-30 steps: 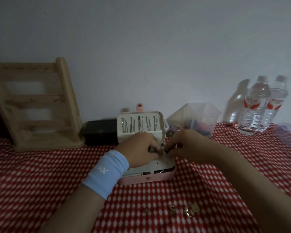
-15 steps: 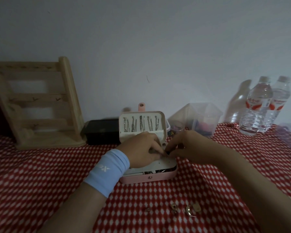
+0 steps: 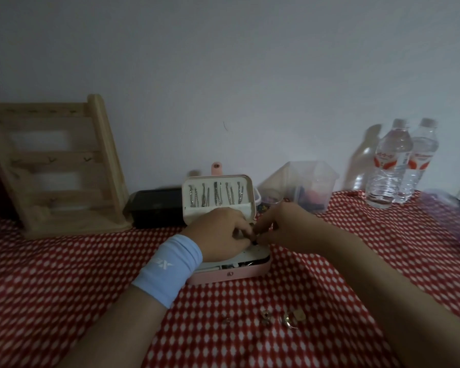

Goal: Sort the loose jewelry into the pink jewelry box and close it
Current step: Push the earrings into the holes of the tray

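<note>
The frame is dim and underexposed, with a flat grey-blue cast on the wall (image 3: 250, 62). Light comes from the right: the 2 water bottles (image 3: 388, 166) throw a soft shadow leftward onto the wall and carry faint highlights. The left hand (image 3: 218, 235) and right hand (image 3: 284, 227) read dark, and the spot where their fingertips meet is lost in shade. Wide-angle distortion tilts the wooden rack (image 3: 56, 166), and the lower corners look murky and soft.
</note>
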Demonstrator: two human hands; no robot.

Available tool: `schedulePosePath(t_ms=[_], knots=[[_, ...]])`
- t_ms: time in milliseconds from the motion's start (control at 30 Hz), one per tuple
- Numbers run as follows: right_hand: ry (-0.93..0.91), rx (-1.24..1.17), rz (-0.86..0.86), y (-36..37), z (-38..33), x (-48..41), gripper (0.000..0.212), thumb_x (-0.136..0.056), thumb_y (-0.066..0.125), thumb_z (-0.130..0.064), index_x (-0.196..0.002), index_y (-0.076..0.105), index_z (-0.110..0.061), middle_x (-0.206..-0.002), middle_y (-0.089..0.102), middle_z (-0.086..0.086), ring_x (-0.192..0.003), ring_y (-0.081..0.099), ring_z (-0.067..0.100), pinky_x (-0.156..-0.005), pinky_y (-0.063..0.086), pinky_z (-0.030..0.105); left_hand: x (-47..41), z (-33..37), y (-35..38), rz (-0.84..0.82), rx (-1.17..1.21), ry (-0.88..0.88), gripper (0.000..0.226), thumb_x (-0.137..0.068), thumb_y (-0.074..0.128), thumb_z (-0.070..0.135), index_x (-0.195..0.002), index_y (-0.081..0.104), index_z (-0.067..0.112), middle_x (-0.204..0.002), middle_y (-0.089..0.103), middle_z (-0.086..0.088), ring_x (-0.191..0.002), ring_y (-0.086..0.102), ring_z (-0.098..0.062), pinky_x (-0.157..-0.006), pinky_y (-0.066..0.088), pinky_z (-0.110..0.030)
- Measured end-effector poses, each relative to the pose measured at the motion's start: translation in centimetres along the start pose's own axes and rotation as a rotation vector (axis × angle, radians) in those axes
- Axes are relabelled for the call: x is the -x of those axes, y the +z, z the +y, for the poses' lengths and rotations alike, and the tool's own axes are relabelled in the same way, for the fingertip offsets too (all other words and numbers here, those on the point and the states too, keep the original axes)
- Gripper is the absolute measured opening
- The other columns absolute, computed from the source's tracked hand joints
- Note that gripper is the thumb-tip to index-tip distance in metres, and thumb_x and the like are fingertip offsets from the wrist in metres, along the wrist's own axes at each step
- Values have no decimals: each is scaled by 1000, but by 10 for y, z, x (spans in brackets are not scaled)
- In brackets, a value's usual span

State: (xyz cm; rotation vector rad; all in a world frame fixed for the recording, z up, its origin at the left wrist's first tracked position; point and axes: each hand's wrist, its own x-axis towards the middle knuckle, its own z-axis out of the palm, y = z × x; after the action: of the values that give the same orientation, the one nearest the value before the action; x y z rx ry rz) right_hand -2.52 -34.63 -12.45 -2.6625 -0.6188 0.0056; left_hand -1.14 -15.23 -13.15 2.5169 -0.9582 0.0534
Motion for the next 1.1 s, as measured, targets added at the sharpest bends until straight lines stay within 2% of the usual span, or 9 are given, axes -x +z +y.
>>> schedulePosePath(t_ms=[133,200,300,367,567,667,800,967,1100], knots=[[24,4,98,-8,-6,19,15,-94,68,-25,-107,75,-26,-101,72,-17,-87,64,-6,-85,54,17,10,7,-7,73,4,2,13,-88,66,31,-97,75,34,-103,63,17,-97,55,-3,-95,47,-33],[21,19,84,-15,-10,34,12,-94,69,-25,-103,75,-26,-97,71,-18,-84,64,-8,-79,52,13,19,14,-8,115,17,12,12,-88,66,30,-96,73,35,-102,63,18,-95,55,0,-93,47,-31],[36,39,-95,-21,-18,55,12,-91,71,-22,-102,76,-26,-96,73,-18,-80,63,-10,-69,46,6,35,32,-2,124,31,37,11,-87,66,29,-93,72,37,-98,63,19,-90,57,2,-88,51,-27],[65,56,-219,-20,-23,67,15,-89,73,-22,-102,76,-28,-92,70,-22,-78,61,-12,-69,41,6,44,43,5,95,7,56,10,-87,65,30,-93,71,34,-97,65,18,-88,58,1,-86,52,-27],[124,100,-442,-12,-31,88,24,-86,76,-21,-109,75,-27,-95,68,-22,-90,62,-6,-91,46,19,63,64,25,-5,42,65,17,-87,63,23,-101,70,29,-95,64,17,-88,57,0,-86,51,-28],[142,99,-400,-3,-29,92,24,-85,77,-19,-108,75,-27,-103,72,-17,-96,65,1,-98,49,24,66,66,33,-23,87,37,17,-86,64,25,-100,70,34,-98,68,15,-90,60,-1,-89,51,-30],[116,64,-334,1,-24,96,18,-90,71,-22,-107,75,-27,-101,72,-15,-94,66,1,-95,51,23,68,66,39,-25,117,-9,16,-87,65,28,-100,70,35,-101,68,15,-94,61,-2,-91,52,-32],[65,-55,-115,-6,-19,91,21,-93,69,-18,-111,76,-24,-102,75,-12,-83,68,-2,-75,55,14,64,67,36,101,262,-94,19,-87,70,26,-104,68,32,-98,67,16,-87,61,4,-82,49,-18],[37,-188,38,-12,-21,81,16,-92,70,-15,-106,77,-16,-83,74,-9,-59,64,-5,-57,48,10,54,64,28,243,409,-199,16,-85,73,20,-99,70,27,-94,68,8,-72,66,-4,-69,57,-24]])
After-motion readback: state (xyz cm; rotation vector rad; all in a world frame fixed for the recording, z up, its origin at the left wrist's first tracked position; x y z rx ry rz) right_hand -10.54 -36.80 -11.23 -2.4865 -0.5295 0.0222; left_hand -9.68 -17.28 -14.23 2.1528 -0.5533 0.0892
